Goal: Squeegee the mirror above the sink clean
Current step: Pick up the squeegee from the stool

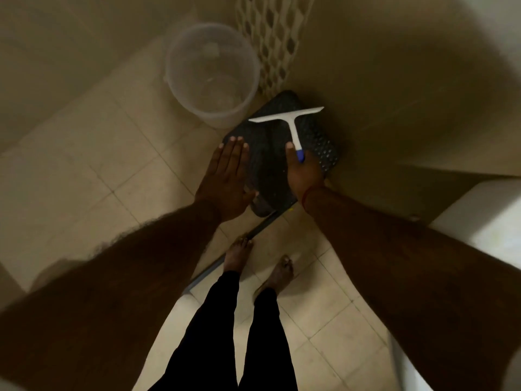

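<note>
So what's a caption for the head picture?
Right hand holds squeegee above dark stool, left hand open, bucket beside.

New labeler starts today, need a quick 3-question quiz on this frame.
1. True or false: the left hand holds the squeegee.
2. What is below both hands? A) sink B) stool C) mirror
3. Fill in: the clear bucket stands on the ____.

Key: 1 false, the right hand grips its handle and the left is flat and open. 2 B. 3 floor.
</note>
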Available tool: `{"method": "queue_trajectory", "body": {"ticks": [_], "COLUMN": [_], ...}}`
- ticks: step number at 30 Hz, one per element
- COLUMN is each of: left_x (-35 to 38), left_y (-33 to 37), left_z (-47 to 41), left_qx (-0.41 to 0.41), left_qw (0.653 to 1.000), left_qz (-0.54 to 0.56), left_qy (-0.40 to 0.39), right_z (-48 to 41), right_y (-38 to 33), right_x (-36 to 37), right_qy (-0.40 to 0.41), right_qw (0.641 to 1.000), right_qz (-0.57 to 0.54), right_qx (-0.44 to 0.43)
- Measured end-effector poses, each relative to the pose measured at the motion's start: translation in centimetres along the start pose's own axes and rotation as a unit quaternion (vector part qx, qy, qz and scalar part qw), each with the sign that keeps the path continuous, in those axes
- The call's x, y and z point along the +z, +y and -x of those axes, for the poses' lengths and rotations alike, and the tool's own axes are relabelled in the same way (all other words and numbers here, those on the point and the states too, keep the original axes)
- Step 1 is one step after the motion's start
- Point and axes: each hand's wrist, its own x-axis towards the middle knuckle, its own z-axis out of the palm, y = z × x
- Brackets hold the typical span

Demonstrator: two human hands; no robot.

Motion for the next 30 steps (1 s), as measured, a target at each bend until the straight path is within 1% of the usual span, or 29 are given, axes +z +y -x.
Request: {"method": "queue_trajectory", "body": {"ticks": [2, 7, 9, 12, 14, 19, 25, 30], "left_x": [-2.6, -9.3, -12.4, -17.9, -20.7, -32.0, -44.9, -54.8], "left_y": [0.9, 3.0, 4.0, 5.6, 6.2, 8.3, 12.1, 17.9], "left_z": [0.6, 1.9, 2.0, 2.5, 2.0, 0.2, -2.4, -3.2], "left_qx": [0.002, -0.009, -0.015, 0.01, 0.018, 0.079, 0.179, 0.234], "left_qw": [1.0, 0.999, 0.997, 0.991, 0.987, 0.967, 0.909, 0.883], "left_qz": [-0.004, 0.009, 0.013, 0.004, 0.0, -0.003, -0.016, 0.002], "left_qy": [0.018, 0.047, 0.07, 0.132, 0.157, 0.241, 0.376, 0.406], "right_z": [0.9, 7.4, 9.2, 13.0, 14.5, 20.0, 26.2, 32.2], "right_y": [-0.6, -8.9, -11.4, -16.1, -18.5, -26.5, -34.7, -39.6], "right_x": [-1.3, -7.9, -10.3, -14.4, -16.3, -23.5, -31.7, -38.4], "right_qy": [0.019, 0.009, 0.018, 0.035, 0.045, 0.122, 0.209, 0.271], "right_qw": [0.999, 0.999, 0.997, 0.992, 0.987, 0.96, 0.911, 0.869], "right_qz": [0.0, 0.017, 0.002, -0.044, -0.054, -0.083, -0.133, -0.186], "right_qx": [-0.034, -0.049, -0.07, -0.11, -0.144, -0.237, -0.33, -0.37]}}
